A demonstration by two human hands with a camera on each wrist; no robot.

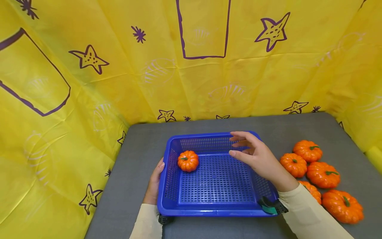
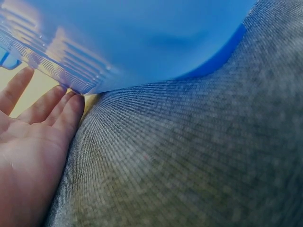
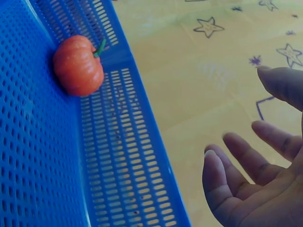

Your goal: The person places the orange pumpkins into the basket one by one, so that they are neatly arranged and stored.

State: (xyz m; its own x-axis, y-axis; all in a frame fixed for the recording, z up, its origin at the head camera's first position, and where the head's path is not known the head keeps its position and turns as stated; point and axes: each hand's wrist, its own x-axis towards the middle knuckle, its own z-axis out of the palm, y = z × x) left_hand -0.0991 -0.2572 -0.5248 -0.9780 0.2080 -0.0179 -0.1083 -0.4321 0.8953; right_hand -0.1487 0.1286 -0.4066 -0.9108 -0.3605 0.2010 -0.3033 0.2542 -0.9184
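Observation:
A blue plastic basket (image 1: 218, 210) with slotted walls stands on the grey table, and one small orange pumpkin (image 1: 188, 161) with a green stem lies in its back left corner. My left hand (image 1: 156, 181) is at the basket's left outer wall. In the left wrist view, fairly straight fingertips (image 2: 75, 106) touch the basket's side. Above the basket's right side, my right hand (image 1: 255, 157) hovers with loosely bent, spread fingers and holds nothing. The right wrist view shows the hand apart from the pumpkin (image 3: 78, 66), on the other side of the basket's rim.
Several orange pumpkins (image 1: 323, 175) lie grouped on the table to the right of the basket; my right forearm partly covers one (image 1: 311, 192). Yellow cloth (image 1: 206, 83) with starfish and fish drawings hangs behind and along the sides of the grey table (image 1: 125, 196).

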